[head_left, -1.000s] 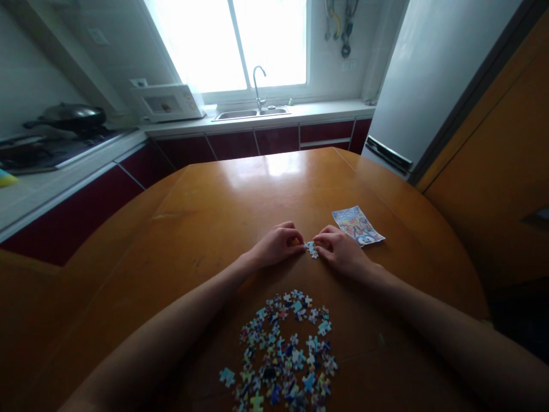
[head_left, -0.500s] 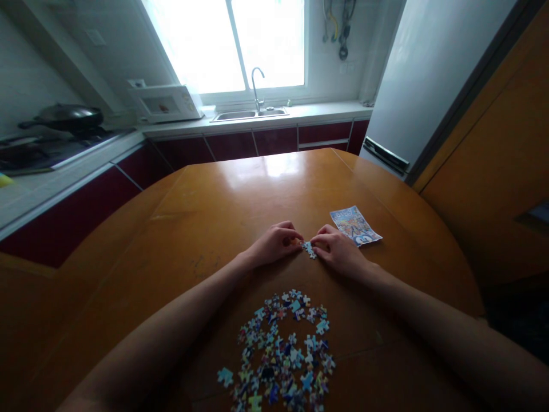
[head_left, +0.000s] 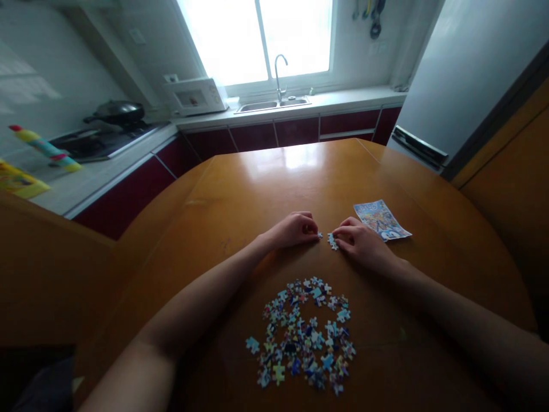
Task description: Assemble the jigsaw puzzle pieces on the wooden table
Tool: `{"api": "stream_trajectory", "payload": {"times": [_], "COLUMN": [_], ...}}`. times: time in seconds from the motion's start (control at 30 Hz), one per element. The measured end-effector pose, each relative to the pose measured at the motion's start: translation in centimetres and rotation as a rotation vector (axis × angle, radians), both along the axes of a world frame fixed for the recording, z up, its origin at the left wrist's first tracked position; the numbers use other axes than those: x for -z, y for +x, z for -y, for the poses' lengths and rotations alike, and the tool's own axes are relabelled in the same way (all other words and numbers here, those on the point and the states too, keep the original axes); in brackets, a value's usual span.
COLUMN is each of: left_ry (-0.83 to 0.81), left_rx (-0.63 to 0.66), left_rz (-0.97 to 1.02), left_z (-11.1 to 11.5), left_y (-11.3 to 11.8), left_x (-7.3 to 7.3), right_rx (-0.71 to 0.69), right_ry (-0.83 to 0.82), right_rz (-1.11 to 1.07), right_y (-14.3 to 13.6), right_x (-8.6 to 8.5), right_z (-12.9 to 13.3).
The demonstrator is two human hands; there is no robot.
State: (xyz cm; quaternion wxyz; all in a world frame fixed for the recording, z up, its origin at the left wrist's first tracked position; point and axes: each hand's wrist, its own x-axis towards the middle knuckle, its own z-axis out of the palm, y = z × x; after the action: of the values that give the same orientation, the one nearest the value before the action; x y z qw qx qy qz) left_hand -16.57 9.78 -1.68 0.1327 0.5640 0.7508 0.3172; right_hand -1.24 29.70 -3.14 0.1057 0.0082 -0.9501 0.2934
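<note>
Between finger and thumb, my left hand (head_left: 297, 230) pinches a small pale puzzle piece (head_left: 319, 234) just above or on the wooden table (head_left: 274, 183). A short gap to the right, my right hand (head_left: 362, 240) grips a few joined light-blue puzzle pieces (head_left: 332, 241) by their right side. The two bits are apart. Nearer to me lies a loose heap of puzzle pieces (head_left: 300, 332) in many colours. Partly behind my right hand rests a printed picture sheet (head_left: 383, 219).
Beyond the table are a sink (head_left: 274, 105) with a tap, a microwave (head_left: 195, 96), and a dark pan (head_left: 118, 112) on the stove. Yellow bottles (head_left: 45, 147) stand on the left counter. A tall fridge (head_left: 467, 74) rises at the right.
My left hand has drawn away leftward from the joined pieces, with a small piece in its fingertips. The view has turned left, so everything sits further right in the picture.
</note>
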Motion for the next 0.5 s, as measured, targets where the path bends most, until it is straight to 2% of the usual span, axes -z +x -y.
{"api": "stream_trajectory", "payload": {"times": [0.1,0.27,0.4,0.5], "left_ry": [-0.065,-0.164,-0.166,-0.238], "left_rx": [0.040,0.214,0.160,0.213], "left_rz": [0.067,0.254,0.369,0.392], "left_z": [0.4,1.7,4.6,8.0], "left_y": [-0.4,0.4,3.3,6.6], "left_x": [-0.6,-1.8,-3.5,-5.5], "right_rx": [-0.014,-0.014,-0.011,0.000], "right_ry": [0.006,0.005,0.006,0.018], "right_rz": [0.003,0.004,0.003,0.007], "right_y": [0.0,0.0,0.0,0.0], "right_x": [0.1,-0.1,-0.3,-0.4], "right_z": [-0.1,0.0,0.0,0.1]}}
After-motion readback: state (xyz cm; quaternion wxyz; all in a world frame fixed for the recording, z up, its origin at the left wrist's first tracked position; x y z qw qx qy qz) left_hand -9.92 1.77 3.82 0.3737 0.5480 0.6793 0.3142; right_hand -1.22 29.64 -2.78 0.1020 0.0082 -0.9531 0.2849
